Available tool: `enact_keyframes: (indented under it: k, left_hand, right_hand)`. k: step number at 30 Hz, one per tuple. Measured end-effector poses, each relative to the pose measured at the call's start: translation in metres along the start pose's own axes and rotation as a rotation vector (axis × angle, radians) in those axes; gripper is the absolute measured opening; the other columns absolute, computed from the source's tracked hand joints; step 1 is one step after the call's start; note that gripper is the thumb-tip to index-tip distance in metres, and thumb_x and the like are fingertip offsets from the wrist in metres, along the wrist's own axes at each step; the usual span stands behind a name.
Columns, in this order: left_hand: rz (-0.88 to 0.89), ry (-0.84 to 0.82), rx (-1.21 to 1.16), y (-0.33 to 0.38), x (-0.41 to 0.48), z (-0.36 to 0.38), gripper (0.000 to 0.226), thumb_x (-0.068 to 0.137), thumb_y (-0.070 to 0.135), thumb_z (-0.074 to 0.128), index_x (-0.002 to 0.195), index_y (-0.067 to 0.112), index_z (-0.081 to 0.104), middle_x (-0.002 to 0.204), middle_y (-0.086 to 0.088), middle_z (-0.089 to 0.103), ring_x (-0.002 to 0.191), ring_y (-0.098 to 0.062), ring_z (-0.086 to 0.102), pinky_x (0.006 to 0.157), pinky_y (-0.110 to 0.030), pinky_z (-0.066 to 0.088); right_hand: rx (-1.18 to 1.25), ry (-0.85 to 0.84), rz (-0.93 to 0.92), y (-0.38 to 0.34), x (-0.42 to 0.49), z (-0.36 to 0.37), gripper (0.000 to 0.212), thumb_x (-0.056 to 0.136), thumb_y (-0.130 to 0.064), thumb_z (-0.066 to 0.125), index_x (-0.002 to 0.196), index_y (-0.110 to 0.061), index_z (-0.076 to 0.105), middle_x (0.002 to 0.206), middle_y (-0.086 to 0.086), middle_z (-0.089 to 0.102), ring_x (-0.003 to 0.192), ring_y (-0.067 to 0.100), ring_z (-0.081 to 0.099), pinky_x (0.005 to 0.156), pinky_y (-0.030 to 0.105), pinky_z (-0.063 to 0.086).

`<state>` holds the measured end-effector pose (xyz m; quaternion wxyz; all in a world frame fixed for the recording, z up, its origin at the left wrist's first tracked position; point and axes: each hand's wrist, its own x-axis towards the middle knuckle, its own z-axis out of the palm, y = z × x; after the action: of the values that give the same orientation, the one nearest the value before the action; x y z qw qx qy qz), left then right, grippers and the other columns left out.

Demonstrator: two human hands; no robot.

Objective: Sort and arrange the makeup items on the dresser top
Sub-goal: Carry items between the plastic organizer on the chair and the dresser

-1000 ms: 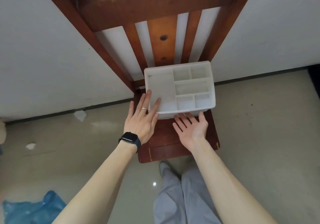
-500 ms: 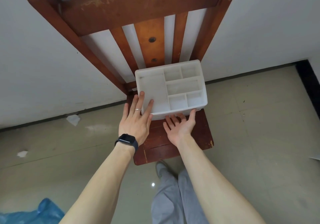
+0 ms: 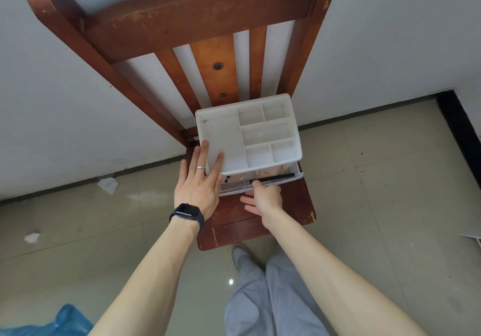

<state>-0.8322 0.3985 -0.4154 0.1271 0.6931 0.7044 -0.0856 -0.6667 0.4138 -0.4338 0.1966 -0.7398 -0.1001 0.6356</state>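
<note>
I see the left hand [image 3: 199,187] pressing flat, grip open, on the white organizer [image 3: 260,132]. The right hand [image 3: 265,197] grip pinches its part-open clear drawer [image 3: 235,188], on the chair [image 3: 296,201].

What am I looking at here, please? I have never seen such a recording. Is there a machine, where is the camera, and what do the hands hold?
There is no machine: the two grips are a person's bare hands. The single camera sits on the person's head and looks forward and down, so you see both arms from above. A white organizer, with open compartments on top that look empty, stands on the seat of a wooden chair. The left hand, with a watch on its wrist, lies flat on the organizer's top near the front left corner. The right hand grips the front of a clear drawer, which stands partly open. Inside it show a thin black item and some beige ones, too unclear to name.
</note>
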Motion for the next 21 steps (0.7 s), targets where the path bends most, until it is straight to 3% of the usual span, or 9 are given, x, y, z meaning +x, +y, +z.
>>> enact_keyframes:
  k: [6, 13, 17, 21]
  left_hand:
    - [-0.005, -0.007, 0.011, 0.001, 0.0, -0.001, 0.056, 0.107, 0.042, 0.021, 0.157, 0.036, -0.002, 0.15, 0.003, -0.048, 0.151, -0.025, -0.018, 0.117, -0.044, -0.015]
    - [-0.01, -0.007, 0.01, 0.004, -0.002, 0.0, 0.056, 0.106, 0.044, 0.019, 0.157, 0.035, -0.002, 0.148, 0.004, -0.05, 0.151, -0.026, -0.016, 0.117, -0.044, -0.014]
    - [-0.015, -0.003, 0.013, 0.004, -0.002, 0.0, 0.056, 0.106, 0.044, 0.018, 0.157, 0.035, -0.001, 0.148, 0.004, -0.05, 0.152, -0.026, -0.015, 0.117, -0.044, -0.014]
    - [-0.015, 0.008, 0.019, 0.003, -0.001, 0.0, 0.056, 0.106, 0.044, 0.02, 0.157, 0.035, 0.001, 0.147, 0.005, -0.05, 0.152, -0.026, -0.014, 0.117, -0.045, -0.014]
  right_hand:
    - [0.159, -0.042, 0.033, 0.019, -0.015, -0.02, 0.031, 0.104, -0.009, 0.048, 0.128, -0.016, 0.03, 0.102, 0.019, 0.063, 0.076, 0.027, 0.077, 0.069, 0.038, 0.063]
    - [0.174, -0.048, 0.052, 0.054, -0.021, -0.034, 0.041, 0.105, -0.009, 0.047, 0.141, -0.012, 0.028, 0.08, 0.011, 0.07, 0.072, 0.024, 0.077, 0.081, 0.041, 0.062]
    - [0.194, -0.019, 0.057, 0.053, -0.02, -0.03, 0.038, 0.105, -0.007, 0.046, 0.138, -0.012, 0.03, 0.084, 0.014, 0.067, 0.07, 0.024, 0.077, 0.082, 0.044, 0.062]
    - [0.169, 0.031, 0.064, 0.052, -0.022, -0.029, 0.024, 0.104, -0.007, 0.045, 0.124, -0.013, 0.033, 0.071, 0.011, 0.067, 0.064, 0.024, 0.076, 0.065, 0.036, 0.063]
